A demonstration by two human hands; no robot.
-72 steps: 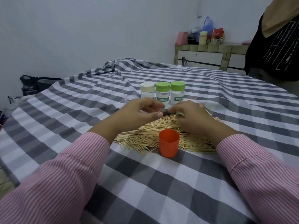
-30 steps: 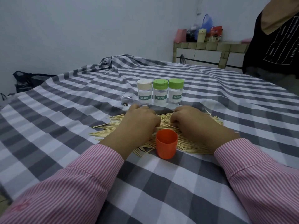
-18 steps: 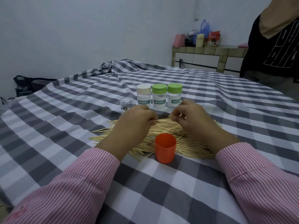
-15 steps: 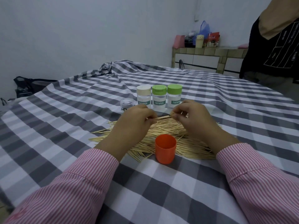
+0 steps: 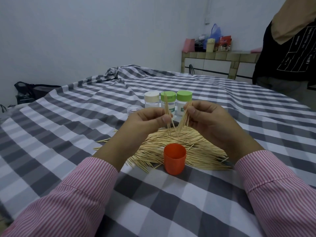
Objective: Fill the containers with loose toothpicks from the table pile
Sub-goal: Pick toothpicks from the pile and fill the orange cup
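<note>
Two small bunches of toothpicks are raised above the pile (image 5: 177, 147), one pinched in the left hand (image 5: 147, 124), one in the right hand (image 5: 206, 120), both roughly upright, tips down. The orange cup (image 5: 174, 159) stands open at the pile's near edge; three capped containers (image 5: 168, 105) stand behind. Assessment: toothpicks are light, stiff, thin and apt to fan or slip; grip at mid-length, ends aligned, before lowering into the cup.
</note>
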